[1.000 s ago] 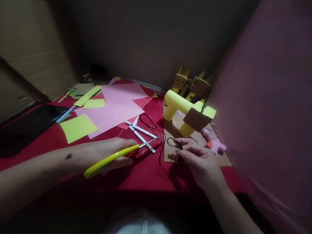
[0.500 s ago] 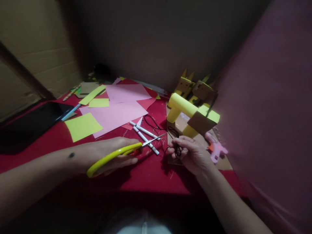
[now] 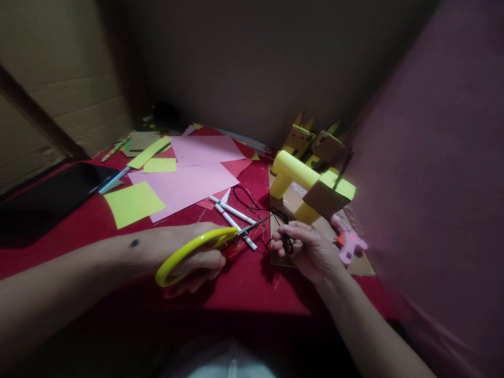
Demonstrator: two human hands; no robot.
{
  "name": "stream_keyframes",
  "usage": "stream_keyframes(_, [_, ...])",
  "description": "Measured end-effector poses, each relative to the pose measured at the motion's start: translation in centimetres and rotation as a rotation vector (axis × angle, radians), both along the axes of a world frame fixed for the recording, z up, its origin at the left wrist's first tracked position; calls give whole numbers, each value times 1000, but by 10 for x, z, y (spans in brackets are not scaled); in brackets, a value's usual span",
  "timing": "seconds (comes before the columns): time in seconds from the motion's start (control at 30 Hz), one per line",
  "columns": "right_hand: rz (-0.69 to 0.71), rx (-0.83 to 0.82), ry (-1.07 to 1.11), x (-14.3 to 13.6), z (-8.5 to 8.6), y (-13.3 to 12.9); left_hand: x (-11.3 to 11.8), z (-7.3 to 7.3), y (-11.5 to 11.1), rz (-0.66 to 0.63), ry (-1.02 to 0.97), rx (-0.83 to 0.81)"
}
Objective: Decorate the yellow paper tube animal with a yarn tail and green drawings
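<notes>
My left hand [image 3: 197, 257] is closed round the handle of yellow-handled scissors [image 3: 197, 247]. Their metal blades point right, with the tips close to a black cord [image 3: 280, 212]; whether they touch it I cannot tell. Between its thumb and fingers, my right hand [image 3: 309, 247] pinches the bunched cord, and a loop of it trails left over the red cloth. Just behind that hand stands a yellow paper figure [image 3: 297, 168] with a tube body and a box-shaped cardboard head, on a piece of cardboard [image 3: 287, 202].
White marker-like sticks [image 3: 232, 210] lie left of the cord. Pink paper sheets [image 3: 189, 184] and a yellow paper square [image 3: 134, 205] spread to the left, by a dark flat device [image 3: 55, 199]. A pink glue gun [image 3: 350, 241] is at right; two cardboard figures [image 3: 297, 135] stand behind.
My left hand has moved the scissors a little to the right, and its fingers have curled in around the handle. My right hand has stayed in place with the cord.
</notes>
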State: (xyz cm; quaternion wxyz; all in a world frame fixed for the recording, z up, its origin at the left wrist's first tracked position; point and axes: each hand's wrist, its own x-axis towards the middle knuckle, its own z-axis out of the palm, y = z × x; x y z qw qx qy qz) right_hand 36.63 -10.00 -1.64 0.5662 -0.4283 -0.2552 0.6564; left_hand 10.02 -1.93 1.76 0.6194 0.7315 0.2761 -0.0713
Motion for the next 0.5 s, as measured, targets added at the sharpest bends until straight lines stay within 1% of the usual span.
stream_keyframes(0.03, [1, 0, 1, 0, 0, 0, 2, 0, 0, 20, 8, -59])
stream_keyframes(0.13, [12, 4, -1, 2, 0, 0, 7, 0, 0, 65, 8, -100])
stream_keyframes(0.4, [33, 0, 1, 4, 0, -2, 9, -5, 3, 51, -5, -29])
stream_keyframes(0.5, [30, -5, 5, 4, 0, -2, 8, -7, 5, 5, -26, -11])
